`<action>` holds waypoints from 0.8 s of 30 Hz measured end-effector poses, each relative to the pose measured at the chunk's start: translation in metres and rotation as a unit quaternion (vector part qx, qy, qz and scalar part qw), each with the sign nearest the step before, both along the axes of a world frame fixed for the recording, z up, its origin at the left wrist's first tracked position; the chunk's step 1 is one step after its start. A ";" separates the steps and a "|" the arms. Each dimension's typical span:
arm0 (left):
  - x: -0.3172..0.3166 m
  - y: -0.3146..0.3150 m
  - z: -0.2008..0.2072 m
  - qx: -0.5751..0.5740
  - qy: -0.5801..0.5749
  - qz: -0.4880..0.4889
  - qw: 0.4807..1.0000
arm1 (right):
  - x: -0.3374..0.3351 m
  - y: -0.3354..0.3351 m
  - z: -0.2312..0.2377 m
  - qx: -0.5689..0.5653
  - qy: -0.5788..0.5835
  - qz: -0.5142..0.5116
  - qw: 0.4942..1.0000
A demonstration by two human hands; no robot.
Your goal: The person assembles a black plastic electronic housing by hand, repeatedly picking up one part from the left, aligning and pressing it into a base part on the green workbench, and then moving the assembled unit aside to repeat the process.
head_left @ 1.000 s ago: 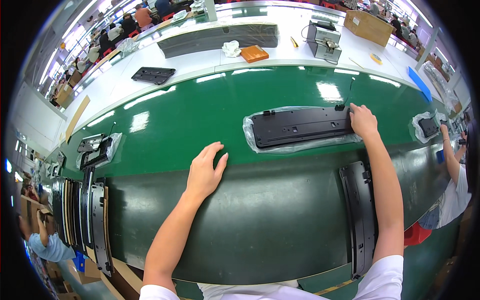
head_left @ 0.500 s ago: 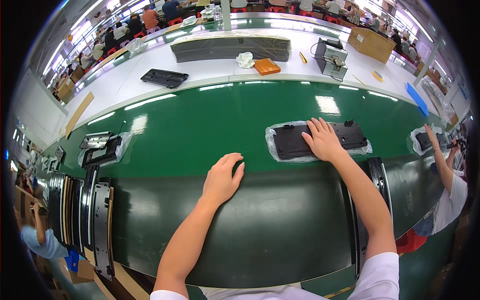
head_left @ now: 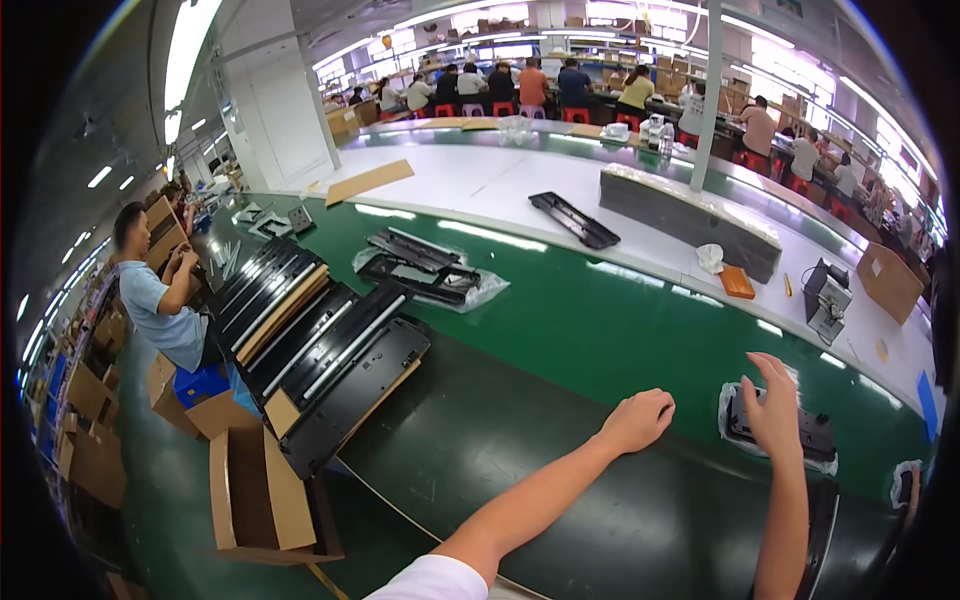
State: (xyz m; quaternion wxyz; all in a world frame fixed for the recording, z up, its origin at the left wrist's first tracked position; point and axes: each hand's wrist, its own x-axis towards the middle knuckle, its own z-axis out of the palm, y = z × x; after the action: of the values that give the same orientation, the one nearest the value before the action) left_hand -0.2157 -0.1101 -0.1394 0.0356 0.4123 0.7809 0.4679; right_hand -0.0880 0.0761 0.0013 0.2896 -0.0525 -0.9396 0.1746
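Note:
My right hand (head_left: 772, 408) is raised over a black plastic panel (head_left: 815, 432) that lies on clear plastic wrap on the green belt. Its fingers are stretched and the thumb stands apart; nothing is in it. Whether it still touches the panel I cannot tell. My left hand (head_left: 638, 420) hovers or rests over the belt to the left of the panel, holding nothing, fingers loosely bent and the thumb a little apart. Further left on the belt, another black frame (head_left: 425, 278) lies on plastic wrap.
At left stands a row of black panels (head_left: 355, 395) with cardboard between them, above an open carton (head_left: 240, 500). A co-worker (head_left: 160, 290) stands beyond. Across the belt are a black tray (head_left: 575, 220), a wrapped grey block (head_left: 690, 215), an orange box (head_left: 738, 282) and a grey device (head_left: 828, 300).
The view has swung left, bringing the row of panels and the co-worker into fuller sight. My right hand has lifted from its flat rest on the black panel.

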 end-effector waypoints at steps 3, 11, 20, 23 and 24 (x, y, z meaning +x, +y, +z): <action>0.002 0.009 -0.005 -0.010 0.018 -0.004 1.000 | 0.037 -0.069 0.047 -0.160 0.084 0.035 0.983; -0.016 -0.016 -0.016 -0.010 0.153 0.002 0.988 | 0.130 -0.125 -0.087 -0.285 0.029 -0.021 0.958; 0.030 -0.018 -0.003 -0.078 0.180 -0.055 0.979 | 0.282 -0.162 -0.151 -0.146 0.041 -0.230 0.961; 0.038 -0.030 -0.007 -0.118 0.196 -0.048 0.972 | 0.253 -0.148 -0.138 -0.198 -0.052 -0.175 0.963; 0.044 -0.033 -0.007 -0.122 0.210 -0.039 0.969 | 0.239 -0.142 -0.135 -0.242 -0.135 -0.138 0.951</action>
State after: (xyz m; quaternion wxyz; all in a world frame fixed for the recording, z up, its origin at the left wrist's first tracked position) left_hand -0.1719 -0.1434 -0.1463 -0.0610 0.5241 0.8054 0.2702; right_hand 0.1508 -0.0655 -0.1338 0.1593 -0.2731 -0.8831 0.3468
